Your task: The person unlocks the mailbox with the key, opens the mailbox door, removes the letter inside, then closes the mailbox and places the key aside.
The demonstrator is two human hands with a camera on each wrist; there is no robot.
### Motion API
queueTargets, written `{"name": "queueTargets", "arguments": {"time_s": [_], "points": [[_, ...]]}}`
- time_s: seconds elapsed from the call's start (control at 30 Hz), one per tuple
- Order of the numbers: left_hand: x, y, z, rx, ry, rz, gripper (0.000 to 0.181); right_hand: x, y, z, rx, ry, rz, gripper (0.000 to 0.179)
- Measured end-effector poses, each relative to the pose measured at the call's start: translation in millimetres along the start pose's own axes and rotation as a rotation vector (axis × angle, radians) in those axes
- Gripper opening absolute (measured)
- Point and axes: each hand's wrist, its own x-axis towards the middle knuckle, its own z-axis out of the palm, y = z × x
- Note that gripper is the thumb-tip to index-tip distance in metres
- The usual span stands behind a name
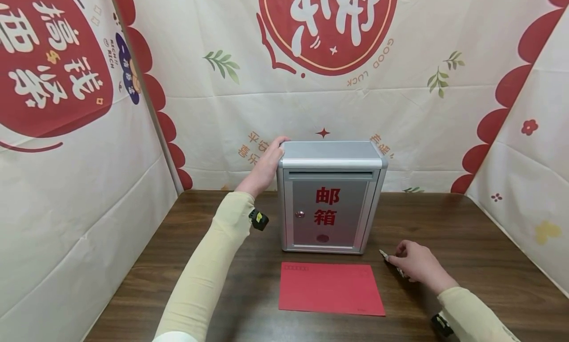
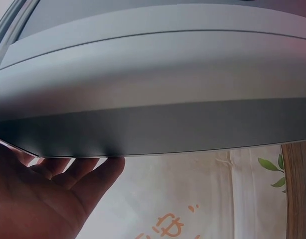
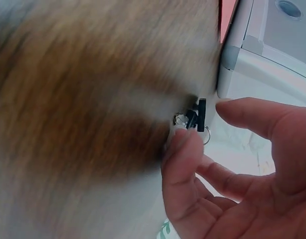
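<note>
A silver metal mailbox (image 1: 329, 203) with red characters, a top slot and a small round lock (image 1: 300, 214) stands upright on the table. My left hand (image 1: 265, 166) rests on its upper left corner; in the left wrist view, the fingers (image 2: 100, 177) lie along its edge. To the right of the mailbox, low over the table, my right hand (image 1: 418, 263) has its curled fingers at a small bunch of keys (image 1: 383, 255). In the right wrist view, the keys (image 3: 201, 115) show black and silver parts and a thin ring; the fingers partly hide them.
A red envelope (image 1: 331, 288) lies flat on the brown wooden table (image 1: 249, 302), just in front of the mailbox. White printed cloth (image 1: 444, 124) hangs behind the table and along both sides.
</note>
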Motion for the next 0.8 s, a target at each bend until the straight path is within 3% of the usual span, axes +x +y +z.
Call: {"name": "queueTargets", "arguments": {"time_s": [0.17,0.37,0.57,0.8], "points": [[-1.6,-1.9,1.3,-0.003,0.014,0.006,0.044,0.1,-1,-2,-0.067,-0.004,-0.021,0.032],[-4.3,1.4,0.6,0.025,0.016,-0.045,0.054,-3.2,-9,-10,-0.19,0.022,-0.069,0.04],[-7.1,-1.0,-5.6,0.005,-0.021,-0.074,0.062,-10.9,-21,-11,-0.284,0.108,-0.103,0.056],[-29.6,0.6,-18.3,0.118,0.067,-0.114,0.069,-28.7,-47,-8,-0.337,0.221,-0.187,0.067]]}}
